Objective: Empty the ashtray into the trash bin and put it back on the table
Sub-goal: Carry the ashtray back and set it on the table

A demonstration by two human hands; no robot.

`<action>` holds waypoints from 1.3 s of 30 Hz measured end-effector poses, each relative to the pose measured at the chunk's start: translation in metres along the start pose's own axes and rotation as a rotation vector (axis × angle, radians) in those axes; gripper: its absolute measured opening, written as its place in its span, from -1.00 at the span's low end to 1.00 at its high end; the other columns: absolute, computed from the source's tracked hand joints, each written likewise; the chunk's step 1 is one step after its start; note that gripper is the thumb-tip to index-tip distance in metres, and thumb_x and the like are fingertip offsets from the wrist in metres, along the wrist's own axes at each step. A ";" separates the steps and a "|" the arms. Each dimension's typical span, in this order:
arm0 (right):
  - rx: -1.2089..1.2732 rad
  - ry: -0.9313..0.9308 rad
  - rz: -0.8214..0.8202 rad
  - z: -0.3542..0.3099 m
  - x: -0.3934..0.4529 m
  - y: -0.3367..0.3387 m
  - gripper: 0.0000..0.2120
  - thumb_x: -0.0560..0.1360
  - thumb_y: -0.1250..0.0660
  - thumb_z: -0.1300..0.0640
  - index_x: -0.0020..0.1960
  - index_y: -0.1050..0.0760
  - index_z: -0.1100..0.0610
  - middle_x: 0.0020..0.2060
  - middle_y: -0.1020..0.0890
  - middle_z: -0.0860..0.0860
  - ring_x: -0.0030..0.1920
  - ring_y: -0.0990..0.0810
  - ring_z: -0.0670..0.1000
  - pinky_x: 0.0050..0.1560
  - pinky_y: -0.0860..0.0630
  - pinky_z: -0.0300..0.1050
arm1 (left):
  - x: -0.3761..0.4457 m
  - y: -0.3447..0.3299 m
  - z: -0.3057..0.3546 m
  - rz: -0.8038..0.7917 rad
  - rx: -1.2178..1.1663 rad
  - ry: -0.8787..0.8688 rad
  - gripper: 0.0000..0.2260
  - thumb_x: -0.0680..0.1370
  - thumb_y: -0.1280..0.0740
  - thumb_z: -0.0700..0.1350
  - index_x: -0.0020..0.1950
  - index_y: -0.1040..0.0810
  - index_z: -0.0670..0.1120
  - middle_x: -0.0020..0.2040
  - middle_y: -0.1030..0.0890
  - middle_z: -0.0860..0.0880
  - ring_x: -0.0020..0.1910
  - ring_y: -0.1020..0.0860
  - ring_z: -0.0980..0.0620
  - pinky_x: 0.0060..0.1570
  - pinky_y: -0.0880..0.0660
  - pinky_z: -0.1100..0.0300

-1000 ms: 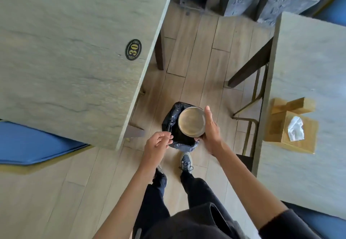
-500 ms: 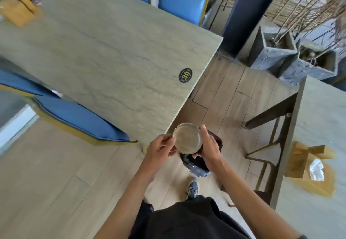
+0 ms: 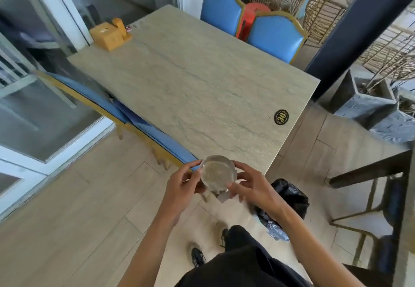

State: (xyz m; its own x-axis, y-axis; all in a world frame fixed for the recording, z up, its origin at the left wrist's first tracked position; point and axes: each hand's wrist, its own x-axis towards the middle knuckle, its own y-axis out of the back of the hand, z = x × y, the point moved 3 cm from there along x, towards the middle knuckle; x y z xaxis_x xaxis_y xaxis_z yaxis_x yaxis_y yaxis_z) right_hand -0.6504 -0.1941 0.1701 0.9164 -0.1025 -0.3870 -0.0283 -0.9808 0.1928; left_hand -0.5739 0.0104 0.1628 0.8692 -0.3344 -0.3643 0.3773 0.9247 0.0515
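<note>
Raised from the trash bin (image 3: 289,199), both hands' grip (image 3: 179,183) (image 3: 253,185) holds ashtray (image 3: 218,175)

Pale plank floor (image 3: 67,230) runs under a stone-look tabletop (image 3: 190,89) with blue chairs (image 3: 275,37) at its far edge. Glass doors (image 3: 33,107) in white frames stand at left; grey planters (image 3: 370,104) and wicker chairs (image 3: 323,17) at right.

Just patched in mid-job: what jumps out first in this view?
A round clear glass ashtray held between the left hand and right hand, at the near corner of the long grey stone-look table. A black-lined trash bin stands on the floor just right of the hands, and blue padded chairs line the table's far side.
</note>
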 end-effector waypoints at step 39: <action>-0.335 0.109 0.424 -0.088 0.299 -0.017 -0.14 0.35 -0.62 -0.05 0.52 -0.26 -0.19 0.09 -0.60 -0.16 -0.09 -0.58 -0.14 -0.20 -0.53 -0.28 | 0.374 0.075 0.126 -0.747 0.780 -0.438 -0.01 0.18 -0.65 0.17 0.49 -0.20 0.13 0.40 -0.36 0.14 0.38 -0.37 0.21 0.36 -0.38 0.20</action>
State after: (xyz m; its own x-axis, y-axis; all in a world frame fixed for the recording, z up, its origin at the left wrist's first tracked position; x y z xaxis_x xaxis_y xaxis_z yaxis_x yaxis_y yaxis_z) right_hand -0.3405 -0.1936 0.1309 0.8890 -0.4418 -0.1205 -0.2918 -0.7493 0.5944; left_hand -0.1803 -0.0684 0.1477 0.3259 -0.9238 -0.2009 0.8038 0.1588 0.5733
